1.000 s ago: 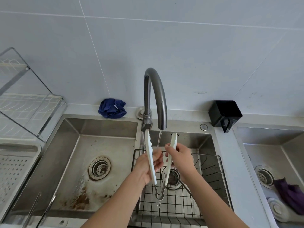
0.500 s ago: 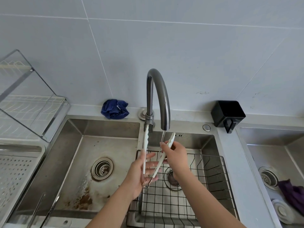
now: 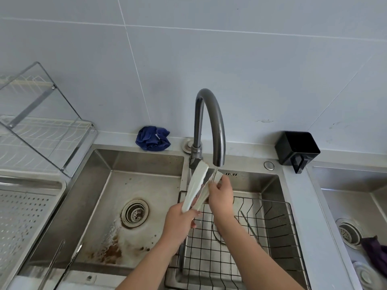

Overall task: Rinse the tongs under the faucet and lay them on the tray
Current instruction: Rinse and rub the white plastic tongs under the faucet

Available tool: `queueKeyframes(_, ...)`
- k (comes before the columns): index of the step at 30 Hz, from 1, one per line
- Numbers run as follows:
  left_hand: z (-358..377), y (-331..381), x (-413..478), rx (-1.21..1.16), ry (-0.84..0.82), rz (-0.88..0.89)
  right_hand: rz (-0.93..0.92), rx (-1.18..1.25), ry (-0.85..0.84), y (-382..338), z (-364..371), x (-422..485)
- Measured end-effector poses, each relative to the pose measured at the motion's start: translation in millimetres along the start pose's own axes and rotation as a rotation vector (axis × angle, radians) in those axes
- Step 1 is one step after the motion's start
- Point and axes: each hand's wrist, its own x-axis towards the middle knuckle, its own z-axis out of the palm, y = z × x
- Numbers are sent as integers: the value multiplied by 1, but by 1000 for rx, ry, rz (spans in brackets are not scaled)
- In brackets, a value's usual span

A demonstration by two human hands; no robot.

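White tongs (image 3: 195, 186) stand tips-up under the dark curved faucet (image 3: 217, 130), where a thin stream of water runs onto the right arm's tip. My left hand (image 3: 180, 222) grips the tongs at their lower, hinge end. My right hand (image 3: 219, 195) pinches the right arm near its tip, just below the spout. The hinge itself is hidden in my left hand. A perforated metal tray (image 3: 23, 208) lies at the far left, beside the sink.
A stained steel basin (image 3: 136, 195) is on the left. A black wire basket (image 3: 251, 237) sits in the middle basin below my hands. A blue cloth (image 3: 152, 138) and a black holder (image 3: 297, 149) sit on the back ledge. A clear dish rack (image 3: 39, 126) stands upper left.
The tongs have turned and closed up, their arms now nearly together and showing their flat faces. Both hands have lifted them closer to the spout.
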Motion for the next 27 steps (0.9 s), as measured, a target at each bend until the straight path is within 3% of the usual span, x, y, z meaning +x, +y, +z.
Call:
queueKeyframes(2, -6, -2, -3, 18, 20, -6, 25, 7, -70, -2, -5, 6)
queueKeyframes(5, -11, 1, -7, 66, 13, 2, -72, -168, 54, -6, -13, 17)
queueKeyframes(7, -15, 4, -11, 68, 30, -16, -95, -211, 40, -5, -13, 16)
queueKeyframes(12, -35, 14, -26, 174, 99, -62, 132, 160, -311, 11, -9, 5)
queueKeyframes(14, -43, 18, -32, 210, 117, -74, 189, 243, -365, 15, -8, 3)
queueKeyframes(21, -51, 28, -51, 366, 136, -42, 176, 44, -234, 28, 2, -4)
queueKeyframes(24, -53, 33, -52, 519, 157, 21, 171, -22, -278, 34, -4, -7)
queueKeyframes(27, -58, 33, -48, 624, 198, 48, 255, 108, -368, 34, -13, -7)
